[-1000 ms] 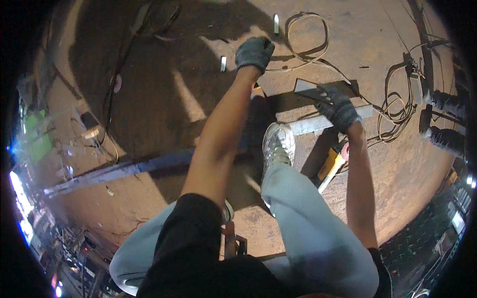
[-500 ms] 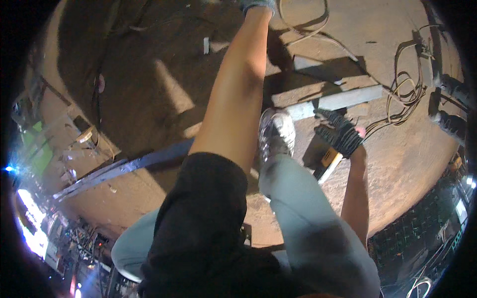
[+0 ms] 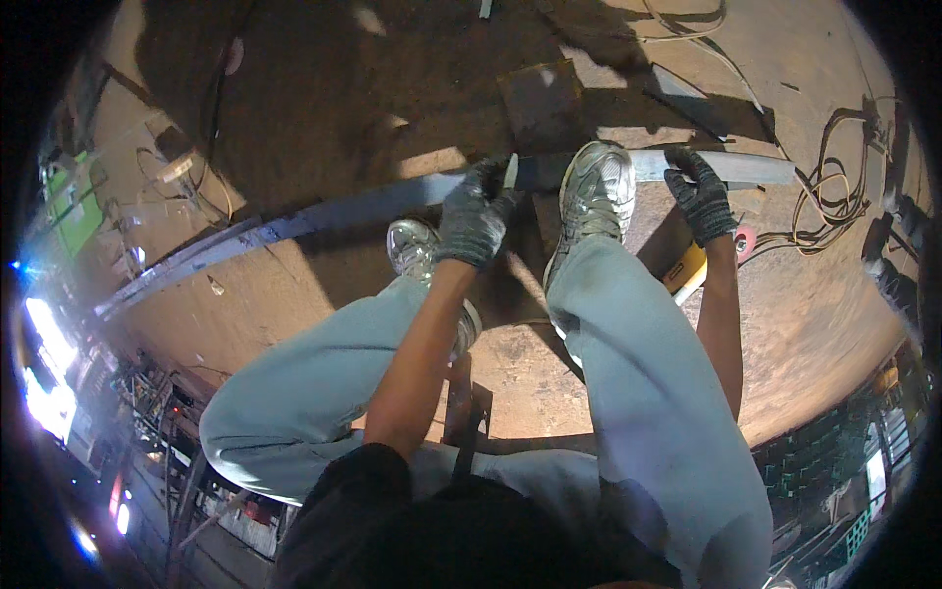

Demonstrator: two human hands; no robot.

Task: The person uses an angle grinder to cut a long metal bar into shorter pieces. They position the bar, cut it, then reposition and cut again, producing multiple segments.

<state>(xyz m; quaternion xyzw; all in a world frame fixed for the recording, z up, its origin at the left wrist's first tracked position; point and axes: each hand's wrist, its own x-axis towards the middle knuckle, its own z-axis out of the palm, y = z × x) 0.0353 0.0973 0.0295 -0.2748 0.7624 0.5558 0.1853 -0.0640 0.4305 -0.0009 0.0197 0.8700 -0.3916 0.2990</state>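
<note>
A long, narrow metal bar lies across the floor in front of me, passing by my shoes. My left hand, in a dark knit glove, is closed around a short, pale flat stick that points up beside the bar. Toward the bar's right end, my gloved right hand grips it, fingers over its top and thumb at the near edge. A yellow tool lies partly hidden by my right forearm, with a pink round piece close by.
My right shoe is at the bar; my left shoe is nearer. Looped cables lie at the right. A flat metal plate and a dark square plate lie beyond the bar. Bright light shows at far left.
My left hand has come back from far ahead to the bar, now with the pale stick in it. My right hand stays at the bar. The view has shifted.
</note>
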